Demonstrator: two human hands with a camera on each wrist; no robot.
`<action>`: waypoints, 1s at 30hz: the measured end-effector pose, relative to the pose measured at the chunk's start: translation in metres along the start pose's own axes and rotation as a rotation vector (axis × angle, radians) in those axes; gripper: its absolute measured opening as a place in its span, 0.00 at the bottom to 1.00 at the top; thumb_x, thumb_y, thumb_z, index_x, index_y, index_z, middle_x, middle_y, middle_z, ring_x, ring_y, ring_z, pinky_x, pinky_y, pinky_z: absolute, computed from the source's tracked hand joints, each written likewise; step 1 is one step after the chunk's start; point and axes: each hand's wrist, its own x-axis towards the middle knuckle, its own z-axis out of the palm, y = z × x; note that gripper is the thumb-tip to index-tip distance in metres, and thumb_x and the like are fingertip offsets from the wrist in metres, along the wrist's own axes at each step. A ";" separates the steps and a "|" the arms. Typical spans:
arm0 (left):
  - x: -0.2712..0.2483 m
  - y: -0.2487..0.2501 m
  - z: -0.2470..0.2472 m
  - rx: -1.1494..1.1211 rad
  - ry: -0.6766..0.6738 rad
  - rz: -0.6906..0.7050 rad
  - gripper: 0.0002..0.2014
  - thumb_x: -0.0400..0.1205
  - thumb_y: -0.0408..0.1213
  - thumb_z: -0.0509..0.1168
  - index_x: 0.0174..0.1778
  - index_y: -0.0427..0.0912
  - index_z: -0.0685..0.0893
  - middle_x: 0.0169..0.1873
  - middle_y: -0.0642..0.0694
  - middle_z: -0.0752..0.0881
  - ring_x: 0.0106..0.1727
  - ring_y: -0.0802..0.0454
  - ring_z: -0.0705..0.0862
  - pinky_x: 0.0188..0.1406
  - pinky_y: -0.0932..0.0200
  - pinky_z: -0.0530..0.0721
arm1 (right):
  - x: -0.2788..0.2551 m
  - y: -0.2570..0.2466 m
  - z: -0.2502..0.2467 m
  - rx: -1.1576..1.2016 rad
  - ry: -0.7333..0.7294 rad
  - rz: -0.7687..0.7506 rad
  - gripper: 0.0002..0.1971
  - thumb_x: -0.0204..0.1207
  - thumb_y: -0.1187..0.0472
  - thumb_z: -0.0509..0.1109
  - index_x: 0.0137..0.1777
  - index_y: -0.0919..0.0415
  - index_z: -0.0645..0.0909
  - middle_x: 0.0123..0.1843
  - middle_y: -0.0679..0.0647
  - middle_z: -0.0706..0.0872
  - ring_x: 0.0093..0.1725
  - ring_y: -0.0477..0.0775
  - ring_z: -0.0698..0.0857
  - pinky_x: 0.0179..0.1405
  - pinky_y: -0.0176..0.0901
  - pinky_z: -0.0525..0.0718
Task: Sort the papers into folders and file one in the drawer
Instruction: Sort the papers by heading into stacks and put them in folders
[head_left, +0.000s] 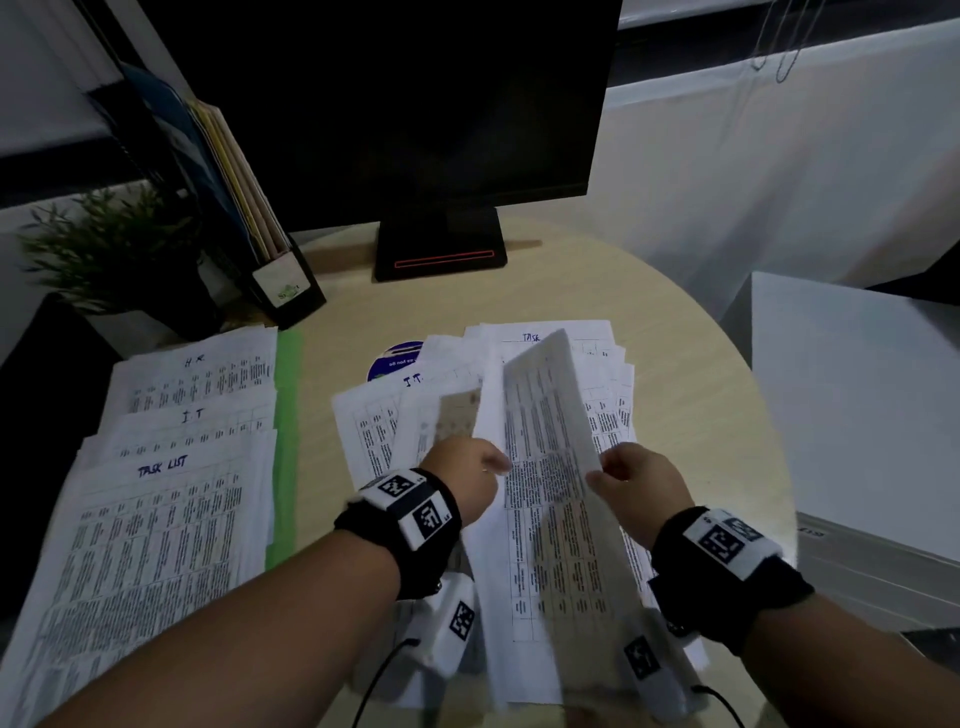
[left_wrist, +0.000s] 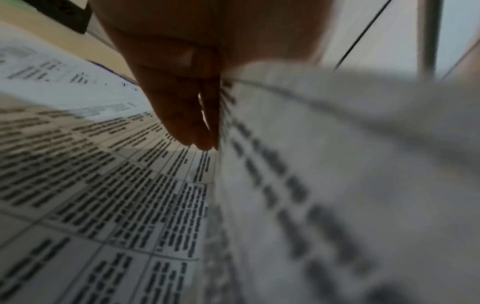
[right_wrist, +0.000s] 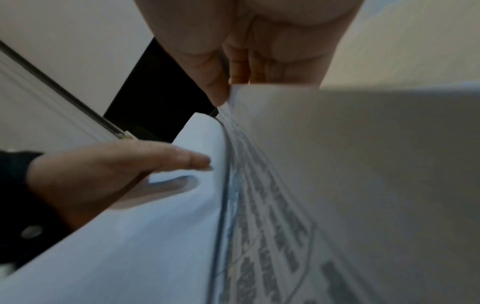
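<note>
Over the middle of the round table both hands hold up a few printed sheets with tables of text. My left hand pinches the left edge of one sheet, thumb on top and fingers underneath. At the right edge, my right hand pinches a raised, tilted sheet between thumb and fingers. Beneath them lies a loose pile of papers, one headed "TASK". To the left, papers headed "HR", "IT" and "TASK LIST" are spread on a green folder.
A dark monitor on its stand is at the back. A black file holder with folders and a small plant stand back left. A white cabinet sits right of the table. A blue round disc peeks from under the pile.
</note>
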 end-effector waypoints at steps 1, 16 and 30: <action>0.001 0.004 0.002 -0.012 -0.005 0.001 0.12 0.82 0.35 0.61 0.55 0.46 0.88 0.53 0.53 0.87 0.56 0.52 0.85 0.57 0.61 0.80 | -0.003 -0.005 0.004 0.013 -0.003 -0.028 0.08 0.75 0.60 0.71 0.37 0.54 0.76 0.36 0.49 0.82 0.41 0.54 0.80 0.42 0.39 0.75; 0.006 -0.006 0.013 -0.554 0.124 -0.187 0.10 0.73 0.37 0.76 0.46 0.36 0.89 0.37 0.48 0.89 0.38 0.53 0.87 0.36 0.65 0.84 | -0.008 -0.003 0.029 0.105 -0.247 -0.015 0.22 0.62 0.52 0.82 0.51 0.44 0.73 0.48 0.45 0.86 0.45 0.52 0.87 0.48 0.53 0.88; -0.001 -0.026 -0.016 -0.301 0.382 -0.101 0.55 0.74 0.28 0.73 0.81 0.61 0.39 0.78 0.42 0.66 0.69 0.43 0.76 0.57 0.58 0.76 | 0.000 0.024 0.006 0.096 -0.350 0.172 0.12 0.70 0.55 0.78 0.40 0.61 0.79 0.31 0.56 0.84 0.29 0.57 0.85 0.38 0.55 0.89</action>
